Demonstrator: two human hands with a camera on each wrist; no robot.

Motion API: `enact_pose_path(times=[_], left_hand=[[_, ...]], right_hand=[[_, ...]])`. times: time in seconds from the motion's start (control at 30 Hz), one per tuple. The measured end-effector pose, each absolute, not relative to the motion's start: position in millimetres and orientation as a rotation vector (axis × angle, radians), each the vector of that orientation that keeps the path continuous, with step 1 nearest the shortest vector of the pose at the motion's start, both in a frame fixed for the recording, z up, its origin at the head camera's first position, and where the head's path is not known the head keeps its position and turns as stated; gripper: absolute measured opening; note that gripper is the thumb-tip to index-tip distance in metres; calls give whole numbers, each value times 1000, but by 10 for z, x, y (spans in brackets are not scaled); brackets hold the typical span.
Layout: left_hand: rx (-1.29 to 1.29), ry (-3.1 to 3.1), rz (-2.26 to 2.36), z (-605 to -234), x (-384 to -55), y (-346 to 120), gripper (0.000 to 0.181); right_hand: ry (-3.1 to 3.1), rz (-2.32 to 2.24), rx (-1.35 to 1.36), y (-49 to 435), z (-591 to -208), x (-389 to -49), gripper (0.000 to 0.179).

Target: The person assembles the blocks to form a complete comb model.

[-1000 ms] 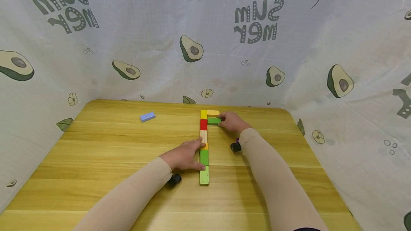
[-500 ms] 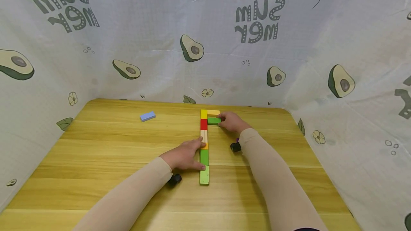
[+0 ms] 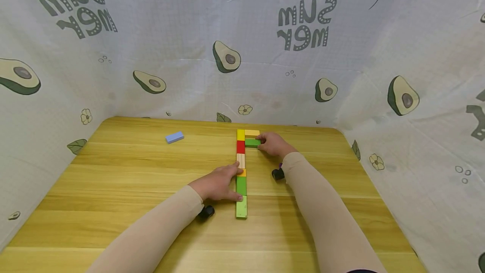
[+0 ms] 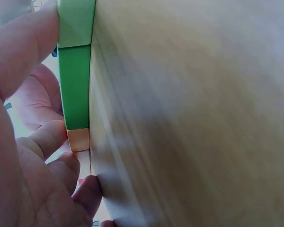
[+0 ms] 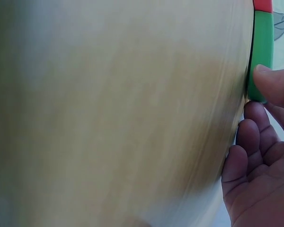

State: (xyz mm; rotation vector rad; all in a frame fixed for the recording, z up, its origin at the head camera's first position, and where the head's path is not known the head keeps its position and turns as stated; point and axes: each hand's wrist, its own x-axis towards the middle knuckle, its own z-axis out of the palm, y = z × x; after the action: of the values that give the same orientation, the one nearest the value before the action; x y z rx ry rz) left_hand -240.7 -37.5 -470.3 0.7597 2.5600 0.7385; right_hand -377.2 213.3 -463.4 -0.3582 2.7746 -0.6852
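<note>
A straight row of coloured blocks runs away from me on the table: light green, green, orange, plain wood, red and yellow. My left hand rests against the row's left side, thumb and fingers spread, the fingertips touching the orange and wood blocks. Pale orange block juts right from the yellow one. Just nearer lies a second green block, lined up against the red one; my right hand pinches its right end between thumb and fingers.
A blue block lies apart at the back left of the wooden table. Behind the table and along its sides hangs a pale cloth printed with avocados. Part of something purple shows beside the right wrist camera.
</note>
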Motion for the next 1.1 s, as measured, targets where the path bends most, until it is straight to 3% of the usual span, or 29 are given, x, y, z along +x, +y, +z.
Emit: enact_pose_path(times=[1.1], left_hand=[[754, 2563, 725, -4707, -2416, -368, 89]], right_hand=[[2771, -727, -336, 2134, -4646, -3776, 45]])
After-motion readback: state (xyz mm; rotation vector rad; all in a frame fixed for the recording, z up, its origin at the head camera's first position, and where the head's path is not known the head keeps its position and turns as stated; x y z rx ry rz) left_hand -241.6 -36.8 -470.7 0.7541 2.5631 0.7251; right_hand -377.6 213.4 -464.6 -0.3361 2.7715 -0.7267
